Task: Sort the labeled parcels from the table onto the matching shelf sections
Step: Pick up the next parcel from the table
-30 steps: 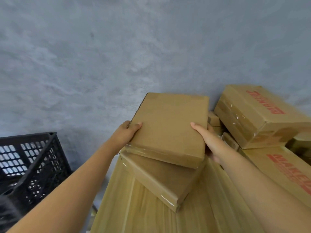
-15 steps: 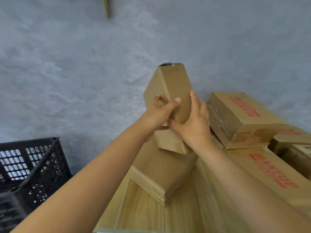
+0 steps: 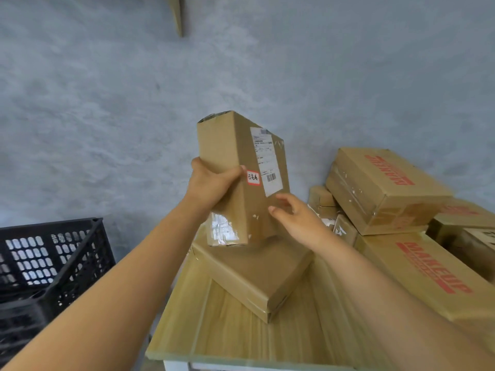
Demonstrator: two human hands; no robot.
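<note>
A flat brown parcel [image 3: 235,145] stands on end above the table, its white shipping label and a small red-bordered sticker turned toward me. My left hand [image 3: 211,183] grips its left edge at mid height. Fingers apart, my right hand [image 3: 297,218] sits by the parcel's lower right face, touching it lightly or just off it. Under the lifted parcel a second flat brown parcel [image 3: 257,274] lies on the wooden table [image 3: 214,333].
Large cartons printed with red MAKEUP lettering [image 3: 434,274] [image 3: 383,188] are stacked on the table's right side, with small boxes [image 3: 321,199] wedged beside them. A black slotted plastic crate [image 3: 51,258] stands left of the table. Grey floor lies beyond.
The top parcel was lifted off the stack, tipped up on end and turned so its label faces me. My right hand has loosened from it.
</note>
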